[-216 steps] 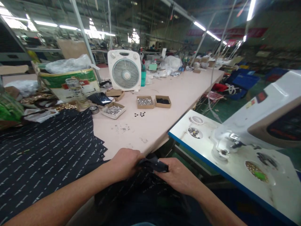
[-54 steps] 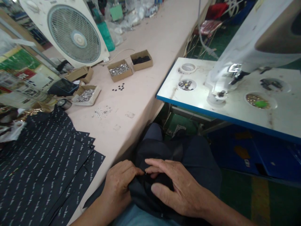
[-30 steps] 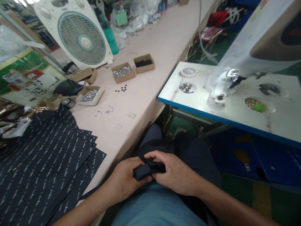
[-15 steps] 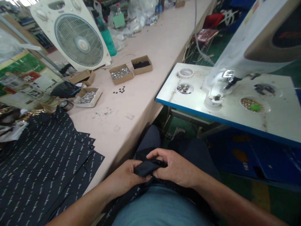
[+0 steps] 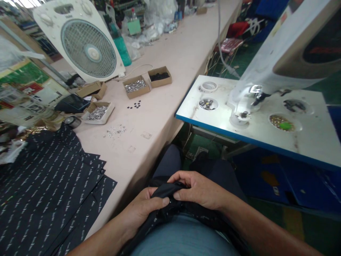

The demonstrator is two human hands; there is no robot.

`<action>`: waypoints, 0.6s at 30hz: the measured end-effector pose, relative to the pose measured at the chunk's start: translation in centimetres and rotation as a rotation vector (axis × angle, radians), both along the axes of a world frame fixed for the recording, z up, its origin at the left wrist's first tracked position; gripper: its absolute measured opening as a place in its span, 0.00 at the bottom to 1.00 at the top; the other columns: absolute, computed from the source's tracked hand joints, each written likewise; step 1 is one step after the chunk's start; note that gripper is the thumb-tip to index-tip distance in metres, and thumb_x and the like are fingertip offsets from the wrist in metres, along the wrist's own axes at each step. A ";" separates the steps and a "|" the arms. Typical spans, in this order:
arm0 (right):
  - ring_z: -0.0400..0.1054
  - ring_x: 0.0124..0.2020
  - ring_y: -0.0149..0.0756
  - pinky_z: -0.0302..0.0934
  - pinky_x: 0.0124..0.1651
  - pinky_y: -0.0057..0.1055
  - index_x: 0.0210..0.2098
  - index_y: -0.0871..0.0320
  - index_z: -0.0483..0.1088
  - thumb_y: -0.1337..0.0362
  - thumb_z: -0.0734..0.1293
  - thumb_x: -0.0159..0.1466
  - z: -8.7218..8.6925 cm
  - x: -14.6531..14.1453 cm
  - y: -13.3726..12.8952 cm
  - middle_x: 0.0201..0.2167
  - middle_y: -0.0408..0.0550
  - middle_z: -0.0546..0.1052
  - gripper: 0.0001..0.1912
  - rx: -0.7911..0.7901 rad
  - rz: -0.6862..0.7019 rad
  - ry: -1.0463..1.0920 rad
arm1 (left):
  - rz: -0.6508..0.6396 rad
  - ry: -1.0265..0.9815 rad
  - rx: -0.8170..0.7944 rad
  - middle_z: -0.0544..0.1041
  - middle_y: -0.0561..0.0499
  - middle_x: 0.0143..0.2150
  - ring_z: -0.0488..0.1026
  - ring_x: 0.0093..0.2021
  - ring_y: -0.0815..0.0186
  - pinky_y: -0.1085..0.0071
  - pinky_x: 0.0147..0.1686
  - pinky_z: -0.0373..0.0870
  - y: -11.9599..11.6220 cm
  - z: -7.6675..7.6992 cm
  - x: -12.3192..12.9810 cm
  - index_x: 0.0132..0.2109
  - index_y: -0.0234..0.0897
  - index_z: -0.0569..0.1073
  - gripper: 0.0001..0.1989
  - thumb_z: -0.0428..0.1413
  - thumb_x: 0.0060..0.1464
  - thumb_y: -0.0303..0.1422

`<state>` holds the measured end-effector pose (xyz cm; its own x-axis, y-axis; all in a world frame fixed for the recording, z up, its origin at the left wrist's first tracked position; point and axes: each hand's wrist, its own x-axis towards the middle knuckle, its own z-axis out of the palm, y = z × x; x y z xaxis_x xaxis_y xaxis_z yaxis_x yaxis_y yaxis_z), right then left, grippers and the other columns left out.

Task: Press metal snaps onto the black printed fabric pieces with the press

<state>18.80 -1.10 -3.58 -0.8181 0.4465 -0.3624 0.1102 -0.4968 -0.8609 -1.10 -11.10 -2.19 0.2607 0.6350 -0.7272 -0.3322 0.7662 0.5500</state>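
Dark fabric (image 5: 170, 192) lies gathered across my lap, with small light marks printed on part of it. My left hand (image 5: 146, 204) pinches it, the thumb pressed flat on top beside a tiny pale dot. Close by on the right, my right hand (image 5: 195, 188) grips the same fabric between thumb and curled fingers. Folds of cloth hide some fingertips of both hands. To the left, a stack of dark printed fabric pieces (image 5: 53, 192) rests on the table.
A pink-beige table (image 5: 160, 117) carries boxes of silver fasteners (image 5: 135, 85) and black ones (image 5: 160, 75), loose small parts (image 5: 115, 131) and a box fan (image 5: 92, 53). At the right stands a white press machine (image 5: 247, 103) on a blue-edged worktop (image 5: 197, 113) with part-filled wells.
My left thumb has shifted onto the top of the fabric, and the fold between my hands lies flatter. My right hand keeps its grip. The view has moved slightly.
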 end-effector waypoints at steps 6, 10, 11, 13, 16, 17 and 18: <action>0.70 0.35 0.30 0.62 0.41 0.26 0.43 0.60 0.75 0.54 0.79 0.55 -1.2 -0.1 -0.3 0.36 0.45 0.79 0.22 -0.177 -0.074 0.069 | 0.103 -0.092 -0.002 0.77 0.48 0.30 0.68 0.27 0.73 0.78 0.31 0.62 0.2 0.2 0.8 0.37 0.29 0.80 0.23 0.68 0.48 0.48; 0.66 0.28 0.27 0.58 0.32 0.24 0.38 0.60 0.75 0.46 0.80 0.50 -2.9 -0.3 -0.8 0.29 0.43 0.76 0.27 -0.307 -0.161 0.064 | 0.087 -0.191 0.066 0.77 0.48 0.29 0.68 0.27 0.73 0.78 0.31 0.61 0.8 -0.3 1.5 0.35 0.29 0.80 0.25 0.70 0.44 0.50; 0.64 0.26 0.27 0.57 0.30 0.23 0.36 0.61 0.75 0.44 0.79 0.50 -3.3 -0.4 -0.7 0.27 0.42 0.75 0.28 -0.312 -0.185 0.044 | 0.068 -0.219 0.098 0.77 0.47 0.29 0.68 0.27 0.72 0.77 0.32 0.62 1.1 -0.5 1.7 0.36 0.29 0.81 0.26 0.71 0.42 0.50; 0.59 0.23 0.26 0.52 0.28 0.23 0.31 0.60 0.72 0.41 0.77 0.51 -4.1 -0.5 -0.3 0.23 0.39 0.70 0.28 -0.267 -0.218 -0.015 | 0.035 -0.252 0.169 0.77 0.47 0.29 0.68 0.27 0.72 0.75 0.33 0.63 1.9 -1.2 2.0 0.36 0.29 0.81 0.28 0.72 0.39 0.51; 0.52 0.23 0.27 0.48 0.27 0.26 0.24 0.59 0.66 0.37 0.73 0.54 -4.8 -0.3 1.0 0.20 0.37 0.61 0.30 -0.100 -0.196 -0.130 | 0.006 -0.230 0.254 0.74 0.49 0.27 0.65 0.25 0.73 0.75 0.30 0.58 3.4 -2.6 2.4 0.34 0.30 0.81 0.28 0.71 0.39 0.52; 0.51 0.24 0.28 0.47 0.28 0.27 0.22 0.58 0.65 0.36 0.72 0.55 -5.0 -0.1 1.6 0.20 0.37 0.60 0.31 -0.026 -0.173 -0.180 | -0.006 -0.212 0.262 0.73 0.51 0.26 0.64 0.24 0.74 0.75 0.28 0.55 3.9 -3.2 2.5 0.34 0.31 0.80 0.27 0.71 0.39 0.53; 0.51 0.24 0.29 0.46 0.28 0.28 0.21 0.58 0.63 0.36 0.71 0.56 -5.1 0.0 2.2 0.20 0.38 0.58 0.31 0.052 -0.148 -0.236 | -0.027 -0.190 0.255 0.71 0.52 0.25 0.62 0.23 0.74 0.74 0.27 0.53 4.4 -3.8 2.7 0.33 0.32 0.80 0.27 0.71 0.38 0.53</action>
